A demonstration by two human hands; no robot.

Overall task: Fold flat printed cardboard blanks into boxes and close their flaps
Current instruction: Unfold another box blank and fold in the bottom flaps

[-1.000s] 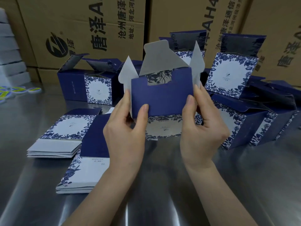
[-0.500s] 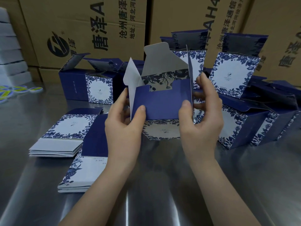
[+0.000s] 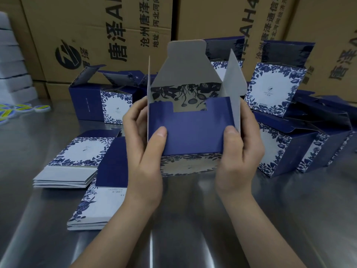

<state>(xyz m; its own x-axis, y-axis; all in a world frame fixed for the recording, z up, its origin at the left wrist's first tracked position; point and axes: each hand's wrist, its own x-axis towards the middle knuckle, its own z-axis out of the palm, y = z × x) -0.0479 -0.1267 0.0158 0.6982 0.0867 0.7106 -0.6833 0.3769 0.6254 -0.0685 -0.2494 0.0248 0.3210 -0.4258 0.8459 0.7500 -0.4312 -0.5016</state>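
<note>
I hold a half-formed blue and white printed box [image 3: 193, 130] upright above the steel table, its open end toward me. My left hand [image 3: 144, 149] grips its left side, thumb on the blue front panel and fingers curled behind. My right hand [image 3: 239, 146] grips the right side the same way. The tall white rear flap [image 3: 185, 64] stands up, and both narrow side flaps [image 3: 232, 84] point upward. Two stacks of flat blanks [image 3: 77, 161] lie at the left.
Several folded boxes [image 3: 276, 88] with open lids crowd the back and right of the steel table [image 3: 193, 219]. Large brown cartons [image 3: 96, 35] form a wall behind. White foam pieces [image 3: 13, 74] and small yellow-blue labels [image 3: 23, 108] sit at the far left.
The box has opened from a flattened sleeve into a squared shape. Both hands shifted from pinching the front panel to gripping its sides, and the side flaps swung upright.
</note>
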